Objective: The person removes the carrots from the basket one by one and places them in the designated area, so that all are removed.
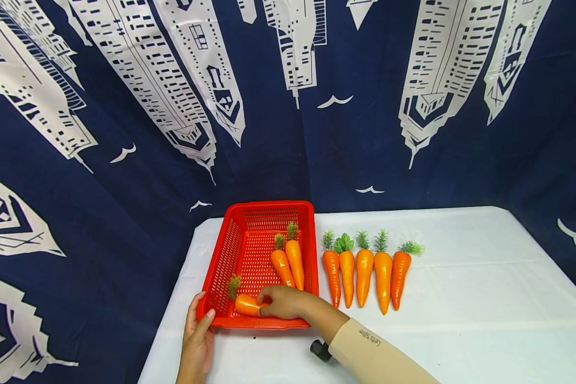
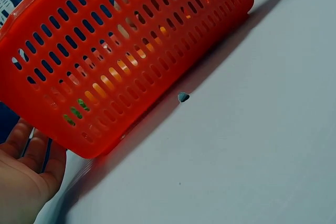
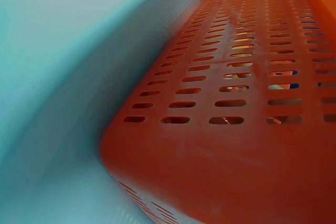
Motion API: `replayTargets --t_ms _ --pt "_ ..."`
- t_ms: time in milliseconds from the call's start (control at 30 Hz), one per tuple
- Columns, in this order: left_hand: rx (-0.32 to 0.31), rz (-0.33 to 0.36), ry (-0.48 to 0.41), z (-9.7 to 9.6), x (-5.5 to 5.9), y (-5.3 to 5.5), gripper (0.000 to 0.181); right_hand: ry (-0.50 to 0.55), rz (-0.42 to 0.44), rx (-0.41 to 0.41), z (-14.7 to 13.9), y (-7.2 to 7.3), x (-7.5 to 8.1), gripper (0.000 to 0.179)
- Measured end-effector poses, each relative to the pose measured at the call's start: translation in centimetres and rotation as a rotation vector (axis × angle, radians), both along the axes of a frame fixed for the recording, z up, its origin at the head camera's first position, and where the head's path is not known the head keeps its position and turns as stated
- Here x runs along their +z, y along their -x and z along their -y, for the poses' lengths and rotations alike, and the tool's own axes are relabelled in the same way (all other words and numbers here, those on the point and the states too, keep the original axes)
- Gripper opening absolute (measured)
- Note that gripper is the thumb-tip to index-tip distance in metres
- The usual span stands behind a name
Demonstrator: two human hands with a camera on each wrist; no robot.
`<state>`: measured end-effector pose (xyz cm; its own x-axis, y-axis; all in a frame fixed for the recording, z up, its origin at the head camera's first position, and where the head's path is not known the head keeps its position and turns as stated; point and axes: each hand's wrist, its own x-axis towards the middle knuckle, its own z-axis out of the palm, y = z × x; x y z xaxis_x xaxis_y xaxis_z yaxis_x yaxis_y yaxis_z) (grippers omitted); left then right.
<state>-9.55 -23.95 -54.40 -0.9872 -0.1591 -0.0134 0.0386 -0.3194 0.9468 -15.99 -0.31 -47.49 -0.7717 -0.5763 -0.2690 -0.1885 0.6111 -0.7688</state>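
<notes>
Inside red basket, at near end: right hand grasps carrot, likely placing or picking, unclear which; left hand grips basket's near-left corner. Next move probably calls for keeping basket steady.

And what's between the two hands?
In the head view, the near-left corner of the red basket, and inside it an orange carrot, gripped by the right hand.
</notes>
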Motion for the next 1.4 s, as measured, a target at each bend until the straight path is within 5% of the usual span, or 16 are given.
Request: replayTargets --t_ms 433,1400 --pt "-0.003 0.015 0.006 0.03 0.11 0.01 0.055 -0.048 0.047 0.047 -0.03 -0.07 0.25 0.052" --pt "0.003 0.017 0.007 -0.05 -0.02 -0.1 0.055 0.206 0.059 0.047 -0.29 0.13 0.28 0.029"
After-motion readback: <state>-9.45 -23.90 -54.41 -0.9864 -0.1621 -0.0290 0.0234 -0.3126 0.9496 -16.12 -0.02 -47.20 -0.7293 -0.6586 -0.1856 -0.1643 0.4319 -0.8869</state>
